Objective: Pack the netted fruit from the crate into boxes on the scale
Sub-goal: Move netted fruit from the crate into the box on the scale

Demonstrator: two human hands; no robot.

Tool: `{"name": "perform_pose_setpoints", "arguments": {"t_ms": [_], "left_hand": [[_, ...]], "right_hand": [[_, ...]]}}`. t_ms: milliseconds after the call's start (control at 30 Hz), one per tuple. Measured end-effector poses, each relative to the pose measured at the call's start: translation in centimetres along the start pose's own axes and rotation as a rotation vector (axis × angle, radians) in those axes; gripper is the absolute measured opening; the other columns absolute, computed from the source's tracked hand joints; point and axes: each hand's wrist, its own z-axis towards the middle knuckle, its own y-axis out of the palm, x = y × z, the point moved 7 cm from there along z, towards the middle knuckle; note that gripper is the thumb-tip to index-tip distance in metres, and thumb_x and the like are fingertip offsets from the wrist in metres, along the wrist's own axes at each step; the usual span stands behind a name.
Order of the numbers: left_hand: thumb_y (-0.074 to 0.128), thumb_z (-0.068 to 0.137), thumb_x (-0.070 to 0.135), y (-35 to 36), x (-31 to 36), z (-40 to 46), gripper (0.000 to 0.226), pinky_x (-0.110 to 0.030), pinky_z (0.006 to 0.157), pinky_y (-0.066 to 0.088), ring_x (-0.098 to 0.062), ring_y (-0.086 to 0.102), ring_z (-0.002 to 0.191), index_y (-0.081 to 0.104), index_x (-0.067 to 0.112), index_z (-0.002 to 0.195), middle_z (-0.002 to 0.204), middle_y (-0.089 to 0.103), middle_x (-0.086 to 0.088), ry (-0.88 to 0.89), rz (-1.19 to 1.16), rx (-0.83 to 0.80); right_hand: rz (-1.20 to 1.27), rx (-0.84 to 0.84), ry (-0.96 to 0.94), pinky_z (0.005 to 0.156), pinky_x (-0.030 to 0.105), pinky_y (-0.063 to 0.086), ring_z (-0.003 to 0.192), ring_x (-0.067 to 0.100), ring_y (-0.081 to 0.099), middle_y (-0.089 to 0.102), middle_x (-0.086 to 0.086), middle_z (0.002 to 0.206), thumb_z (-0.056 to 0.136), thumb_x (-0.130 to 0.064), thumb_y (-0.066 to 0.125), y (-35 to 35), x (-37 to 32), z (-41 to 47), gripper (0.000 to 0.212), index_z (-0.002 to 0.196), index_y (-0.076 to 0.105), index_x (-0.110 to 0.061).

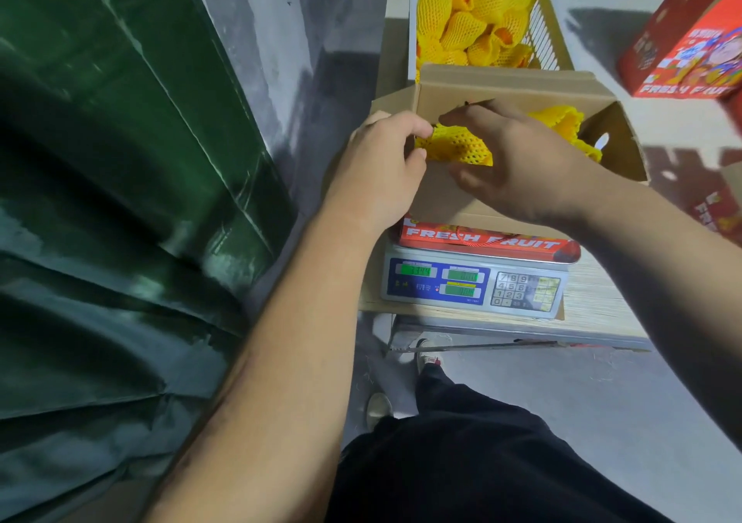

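Your left hand (381, 169) and right hand (518, 161) both pinch a netted fruit (455, 147) | yellow foam mesh, wrinkled | over the open box (502, 84) on the scale (473, 281).

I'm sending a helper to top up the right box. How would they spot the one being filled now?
Find the electronic scale at the table's near edge. The open box stands on its platform, both hands at a yellow netted fruit inside. Unlike the red boxes at right, it shows plain brown cardboard inside, flaps open.
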Motion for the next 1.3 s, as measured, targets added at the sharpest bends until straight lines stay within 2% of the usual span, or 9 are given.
{"name": "perform_pose_setpoints", "arguments": {"t_ms": [300, 567, 700, 800, 933, 1033, 1067, 1167, 1300], "left_hand": [[0.061, 0.102, 0.022, 0.8, -1.0, -0.5, 0.029, -0.032, 0.099, 0.049, -0.020, 0.055, 0.123, 0.066, 0.026, 0.131, 0.133, 0.060, 0.003, 0.018, -0.024, -0.025], [0.058, 0.102, 0.016, 1.2, -0.2, 0.8, 0.027, -0.033, 0.099, 0.048, -0.020, 0.059, 0.118, 0.068, 0.019, 0.127, 0.128, 0.063, 0.000, 0.042, -0.052, -0.016], [0.057, 0.101, 0.012, 1.9, 1.0, 2.9, 0.030, -0.025, 0.096, 0.043, -0.021, 0.058, 0.115, 0.068, 0.012, 0.129, 0.126, 0.063, -0.003, 0.047, -0.066, -0.018], [0.056, 0.101, 0.012, 2.8, 1.7, 4.9, 0.031, -0.026, 0.099, 0.042, -0.022, 0.058, 0.116, 0.068, 0.013, 0.129, 0.127, 0.063, -0.003, 0.045, -0.084, -0.032], [0.057, 0.103, 0.017, 4.6, 2.7, 8.6, 0.030, -0.033, 0.108, 0.044, -0.019, 0.058, 0.122, 0.067, 0.018, 0.131, 0.130, 0.063, 0.000, 0.049, -0.094, -0.059], [0.058, 0.103, 0.017, 5.9, 3.6, 12.4, 0.026, -0.033, 0.102, 0.049, -0.012, 0.062, 0.113, 0.070, 0.019, 0.126, 0.122, 0.066, 0.003, 0.051, -0.109, -0.081], [0.058, 0.102, 0.017, 6.4, 3.8, 13.9, 0.024, -0.035, 0.100, 0.050, -0.014, 0.063, 0.110, 0.072, 0.018, 0.123, 0.118, 0.068, 0.002, 0.047, -0.106, -0.099], [0.056, 0.103, 0.024, 8.1, 4.0, 18.9, 0.019, -0.041, 0.094, 0.052, -0.021, 0.065, 0.108, 0.073, 0.025, 0.111, 0.112, 0.072, 0.002, -0.015, 0.075, -0.182], [0.049, 0.105, 0.029, 11.8, 2.6, 24.7, 0.020, -0.043, 0.089, 0.055, -0.025, 0.065, 0.101, 0.068, 0.025, 0.103, 0.105, 0.071, 0.002, -0.128, 0.327, -0.323]], "right_hand": [[-0.034, -0.026, -0.040, 0.101, 0.048, 0.049, 0.128, 0.037, 0.053, 0.053, 0.014, 0.145, 0.095, -0.017, 0.066, 1.9, -1.3, 0.7, 0.055, 0.148, 0.052, -0.014], [-0.037, 0.078, -0.069, 0.085, 0.046, 0.053, 0.110, 0.040, 0.062, 0.065, 0.019, 0.123, 0.096, -0.017, 0.066, 1.5, -0.7, 1.6, 0.039, 0.134, 0.063, -0.007], [-0.024, 0.082, -0.081, 0.087, 0.046, 0.051, 0.105, 0.036, 0.063, 0.066, 0.017, 0.116, 0.093, -0.017, 0.066, 0.6, 0.7, 2.9, 0.033, 0.125, 0.065, -0.007], [0.038, 0.073, -0.064, 0.090, 0.046, 0.051, 0.108, 0.035, 0.063, 0.066, 0.015, 0.118, 0.090, -0.014, 0.064, -0.1, 2.4, 4.0, 0.038, 0.128, 0.064, -0.009], [0.112, 0.058, -0.006, 0.092, 0.041, 0.051, 0.110, 0.030, 0.065, 0.069, 0.008, 0.122, 0.088, -0.007, 0.061, -1.4, 7.1, 6.7, 0.043, 0.131, 0.063, -0.014], [0.103, 0.094, 0.052, 0.083, 0.022, 0.045, 0.102, 0.019, 0.066, 0.073, 0.004, 0.121, 0.091, -0.010, 0.061, -2.8, 12.7, 9.7, 0.040, 0.130, 0.064, -0.018], [0.105, 0.099, 0.076, 0.079, 0.021, 0.044, 0.097, 0.018, 0.066, 0.075, 0.003, 0.116, 0.092, -0.012, 0.061, -3.1, 15.0, 10.9, 0.038, 0.128, 0.065, -0.019], [0.084, 0.000, 0.179, 0.080, 0.034, 0.050, 0.099, 0.030, 0.069, 0.074, 0.005, 0.111, 0.095, -0.019, 0.059, -2.0, 22.2, 15.3, 0.034, 0.128, 0.065, -0.020], [-0.018, -0.430, 0.378, 0.087, 0.030, 0.048, 0.116, 0.032, 0.062, 0.063, 0.010, 0.133, 0.098, -0.030, 0.061, 3.6, 31.4, 20.6, 0.047, 0.144, 0.055, -0.022]]}}
